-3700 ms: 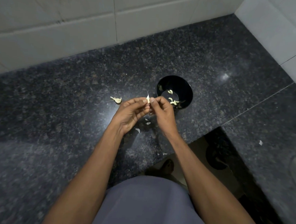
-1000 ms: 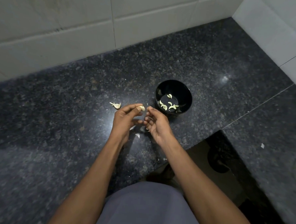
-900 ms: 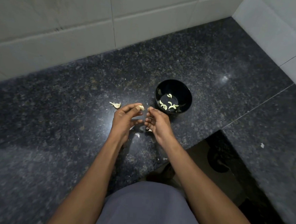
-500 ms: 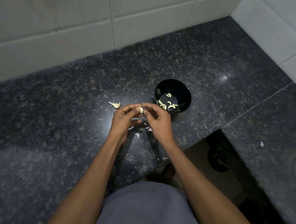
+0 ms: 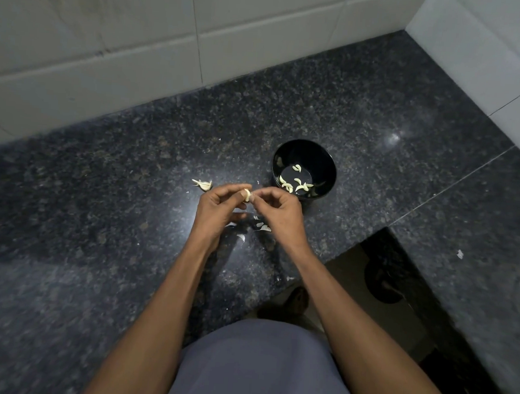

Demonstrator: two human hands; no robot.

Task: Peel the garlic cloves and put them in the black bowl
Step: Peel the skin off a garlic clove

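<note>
Since a second earlier, when a gap separated them, both hands had drawn together over the dark granite counter (image 5: 97, 216). One garlic clove (image 5: 247, 195) sat between them, pinched in the curled thumb and fingers of the left hand (image 5: 218, 209), while the right hand (image 5: 279, 213) met it from the other side, its fingertips nipping at the clove's edge. That clove was held above the counter, just left of the black bowl (image 5: 328, 167) and clear of its rim. Several peeled cloves (image 5: 296, 184) lay scattered across the bowl's bottom. Beyond the left hand's knuckles, a small piece of unpeeled garlic (image 5: 203, 185) rested on the stone, near but apart from the fingers. Pale scraps of skin (image 5: 262, 227) lay on the counter beneath the hands. White wall tiles (image 5: 139, 50) ran behind the counter.
</note>
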